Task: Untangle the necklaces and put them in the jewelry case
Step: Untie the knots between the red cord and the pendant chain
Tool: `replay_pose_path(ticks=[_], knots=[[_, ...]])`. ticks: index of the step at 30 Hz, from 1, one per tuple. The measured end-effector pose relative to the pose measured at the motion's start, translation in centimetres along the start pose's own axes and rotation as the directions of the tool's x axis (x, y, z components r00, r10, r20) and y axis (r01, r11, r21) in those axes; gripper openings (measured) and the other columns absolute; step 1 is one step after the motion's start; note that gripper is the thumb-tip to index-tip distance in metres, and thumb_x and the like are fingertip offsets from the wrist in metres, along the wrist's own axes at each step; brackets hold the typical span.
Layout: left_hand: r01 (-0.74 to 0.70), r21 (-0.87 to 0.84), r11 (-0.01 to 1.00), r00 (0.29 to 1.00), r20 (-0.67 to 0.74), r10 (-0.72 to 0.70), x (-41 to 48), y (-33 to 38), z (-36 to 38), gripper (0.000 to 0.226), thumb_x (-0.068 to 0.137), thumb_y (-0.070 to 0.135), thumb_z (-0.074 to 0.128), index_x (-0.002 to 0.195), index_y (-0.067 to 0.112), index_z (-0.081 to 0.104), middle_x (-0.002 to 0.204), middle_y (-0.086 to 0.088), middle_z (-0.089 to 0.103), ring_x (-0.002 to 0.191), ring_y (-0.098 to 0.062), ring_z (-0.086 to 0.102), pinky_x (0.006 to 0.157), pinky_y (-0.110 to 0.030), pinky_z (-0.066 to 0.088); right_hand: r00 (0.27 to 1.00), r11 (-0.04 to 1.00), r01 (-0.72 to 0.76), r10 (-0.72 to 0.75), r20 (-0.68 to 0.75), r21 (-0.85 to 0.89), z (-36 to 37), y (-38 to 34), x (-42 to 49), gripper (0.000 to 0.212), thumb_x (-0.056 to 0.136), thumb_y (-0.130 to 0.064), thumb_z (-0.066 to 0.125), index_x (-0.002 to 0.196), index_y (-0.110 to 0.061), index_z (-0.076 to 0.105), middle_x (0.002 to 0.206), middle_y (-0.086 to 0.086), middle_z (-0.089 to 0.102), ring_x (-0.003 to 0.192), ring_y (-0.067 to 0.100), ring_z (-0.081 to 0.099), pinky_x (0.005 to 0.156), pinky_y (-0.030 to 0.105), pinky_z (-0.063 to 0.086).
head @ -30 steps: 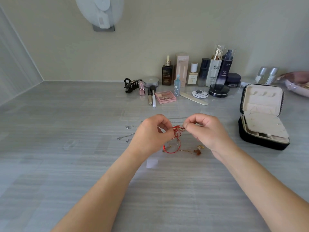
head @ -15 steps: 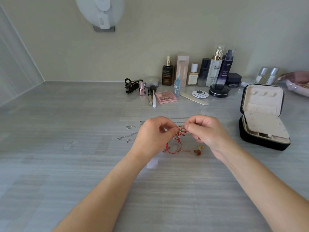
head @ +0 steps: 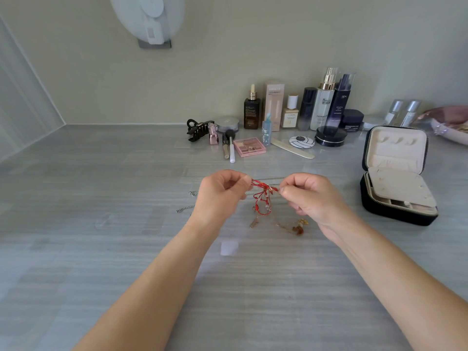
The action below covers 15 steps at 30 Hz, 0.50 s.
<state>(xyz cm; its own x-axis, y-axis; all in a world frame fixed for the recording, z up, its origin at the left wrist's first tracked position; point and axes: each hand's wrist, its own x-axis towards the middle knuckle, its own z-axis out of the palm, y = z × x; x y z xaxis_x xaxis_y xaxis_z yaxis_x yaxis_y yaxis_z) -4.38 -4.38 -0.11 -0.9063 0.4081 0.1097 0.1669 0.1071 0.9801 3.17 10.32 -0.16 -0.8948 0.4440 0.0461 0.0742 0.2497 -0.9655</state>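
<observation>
A tangled red cord necklace [head: 262, 196] hangs between my two hands above the grey table. My left hand [head: 220, 196] pinches its left end, my right hand [head: 307, 198] pinches the right end at the knot. A thin gold chain with amber pendants [head: 297, 228] trails from the tangle onto the table. A silver chain [head: 186, 208] lies on the table left of my left hand, partly hidden behind it. The black jewelry case [head: 395, 173] stands open at the right, its cream lining showing.
Cosmetic bottles, jars and a box [head: 304, 110] line the back wall. A hair claw [head: 198, 129], brushes, a pink palette [head: 249, 146] and a nail file [head: 292, 148] lie in front of them. A pink dish [head: 453, 127] sits at far right.
Both hands have lifted the red cord higher and drawn slightly apart, stretching the top strand. The gold chain now trails further across the table.
</observation>
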Motion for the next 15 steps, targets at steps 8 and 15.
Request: replay_pose_path(ticks=[8,15], knots=[[0.314,-0.394,0.864,0.943,0.236,-0.235,-0.41,0.17,0.43,0.022,0.097,0.019,0.045,0.081,0.012,0.059,0.069,0.004,0.067,0.064,-0.008,0.061,0.061,-0.025,0.047,1.0,1.0,0.0,0.001,0.023,-0.009,0.24,0.31,0.18,0.02,0.078,-0.005,0.057,0.063,-0.016,0.06,0.044,-0.012,0.041,0.045,0.007,0.034,0.047,0.019,0.027],[0.358,-0.471,0.806,0.93,0.257,-0.263,-0.06,0.06,0.53,0.026,0.097,0.018,0.043,0.072,0.016,0.047,0.054,0.008,0.048,0.052,-0.009,0.043,0.055,-0.024,0.04,0.996,0.982,-0.033,0.017,0.088,0.186,0.06,0.11,0.14,0.025,0.085,0.001,0.051,0.065,-0.012,0.057,0.045,-0.006,0.038,0.037,0.004,0.032,0.037,0.013,0.022]])
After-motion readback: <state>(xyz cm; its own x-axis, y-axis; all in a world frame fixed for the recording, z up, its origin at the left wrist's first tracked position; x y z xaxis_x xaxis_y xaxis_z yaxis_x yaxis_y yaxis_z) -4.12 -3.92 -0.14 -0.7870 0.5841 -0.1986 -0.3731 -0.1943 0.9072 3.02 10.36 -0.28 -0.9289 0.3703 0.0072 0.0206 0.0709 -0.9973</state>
